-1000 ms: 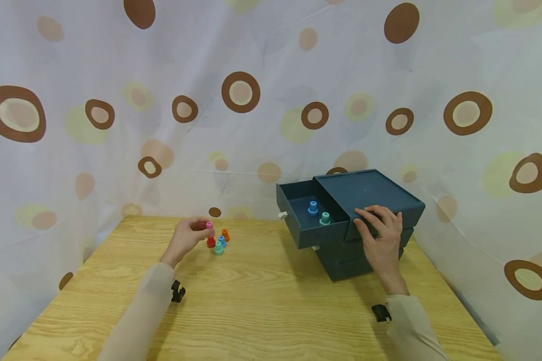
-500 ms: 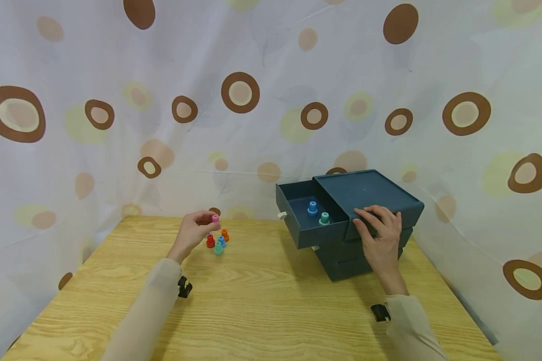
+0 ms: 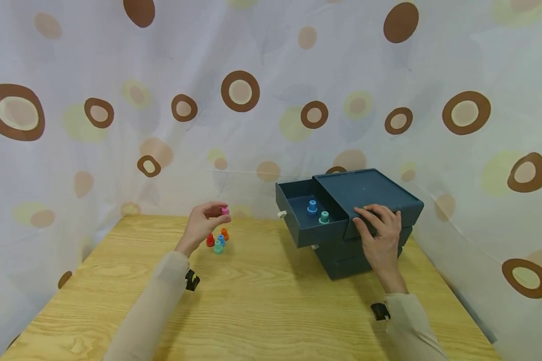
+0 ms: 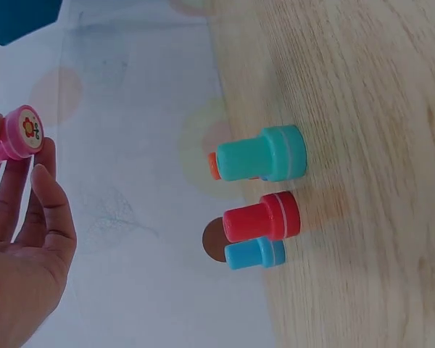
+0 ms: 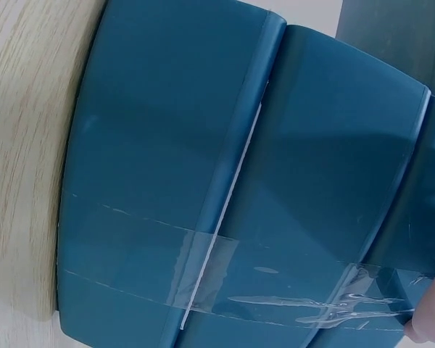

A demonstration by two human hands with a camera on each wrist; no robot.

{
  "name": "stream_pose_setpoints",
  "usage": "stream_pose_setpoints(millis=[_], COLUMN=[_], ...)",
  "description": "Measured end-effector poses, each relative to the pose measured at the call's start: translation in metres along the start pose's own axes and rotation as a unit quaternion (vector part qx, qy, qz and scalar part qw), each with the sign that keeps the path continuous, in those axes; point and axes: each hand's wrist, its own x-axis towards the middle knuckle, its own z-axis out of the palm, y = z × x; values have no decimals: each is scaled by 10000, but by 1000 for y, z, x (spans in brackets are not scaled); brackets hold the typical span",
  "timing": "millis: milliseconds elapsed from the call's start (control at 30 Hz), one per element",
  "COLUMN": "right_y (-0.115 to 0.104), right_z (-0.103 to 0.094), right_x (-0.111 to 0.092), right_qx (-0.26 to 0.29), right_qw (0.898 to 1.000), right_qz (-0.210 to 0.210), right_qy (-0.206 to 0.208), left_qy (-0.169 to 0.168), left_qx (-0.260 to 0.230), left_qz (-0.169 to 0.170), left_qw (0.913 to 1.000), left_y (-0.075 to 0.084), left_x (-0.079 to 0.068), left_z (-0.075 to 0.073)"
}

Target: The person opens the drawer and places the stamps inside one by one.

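My left hand [image 3: 201, 225] pinches a pink toy stamp [image 3: 225, 211] above the table, left of the drawer box. In the left wrist view, the stamp's flower-printed end faces the camera. Below stand a red stamp [image 3: 210, 240], a teal stamp [image 3: 218, 247], a blue stamp [image 3: 221, 239] and an orange stamp [image 3: 225, 233]. My right hand [image 3: 381, 235] rests on the top front edge of the dark blue drawer box [image 3: 366, 188], fingers spread. The box's top drawer [image 3: 318, 236] is pulled out leftward, holding a blue stamp [image 3: 312, 206] and a teal stamp [image 3: 324, 217].
The wooden table [image 3: 253, 301] reaches back to a spotted curtain [image 3: 271, 135]. Lower drawers sit beneath the pulled-out one, with a white tab [image 3: 282, 214] on the top drawer's front. Clear tape [image 5: 275, 290] runs across the box's side.
My left hand has lifted the pink stamp from the group and carried it up and to the right. The right hand stays in place on the box.
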Motion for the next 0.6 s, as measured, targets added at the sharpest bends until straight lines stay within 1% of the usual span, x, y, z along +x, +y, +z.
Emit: stream_pose_setpoints(millis=[100, 233, 333, 467, 600], right_y=[0, 0, 0, -1, -1], right_z=[0, -1, 0, 0, 0], right_x=[0, -1, 0, 1, 0], right_qx=[29, 79, 131, 124, 96], right_qw=[10000, 9999, 9998, 9997, 9999], right_qz=[15, 2, -33, -65, -54], right_qy=[8, 77, 173, 192, 126], left_qy=[-110, -198, -221, -155, -55], left_qx=[-33, -65, -80, -177, -299], left_qz=[-63, -47, 45, 20, -44], left_qw=[9999, 9998, 9997, 9997, 9995], left_y=[5, 28, 45, 52, 46], left_x=[2, -2, -5, -1, 8], left_z=[4, 10, 14, 18, 22])
